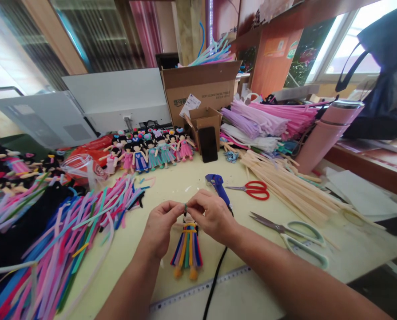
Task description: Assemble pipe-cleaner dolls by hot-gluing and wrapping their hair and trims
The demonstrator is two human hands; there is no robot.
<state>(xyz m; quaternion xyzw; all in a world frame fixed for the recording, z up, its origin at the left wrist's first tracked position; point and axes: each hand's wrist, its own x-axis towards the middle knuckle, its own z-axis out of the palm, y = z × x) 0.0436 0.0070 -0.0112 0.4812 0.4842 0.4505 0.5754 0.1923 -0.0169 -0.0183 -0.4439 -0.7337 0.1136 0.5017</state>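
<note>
A pipe-cleaner doll (186, 246) with a striped skirt of blue, yellow, green and red lies on the table, its orange feet toward me. At the top of its head, my left hand (160, 226) pinches a small green pipe-cleaner piece (185, 207) between thumb and forefinger. My right hand (215, 218) closes on the same spot from the other side, its fingers covering part of the doll's head. Just beyond my right hand lies a blue glue gun (219, 186), its black cord running toward me past the doll.
Red-handled scissors (256, 190) and white-handled scissors (295, 235) lie to the right, near cream strips (285, 186). Loose coloured pipe cleaners (81, 231) cover the left. Finished dolls (152, 151), a phone (208, 144) and a cardboard box (201, 84) stand behind. A ruler (198, 289) lies in front.
</note>
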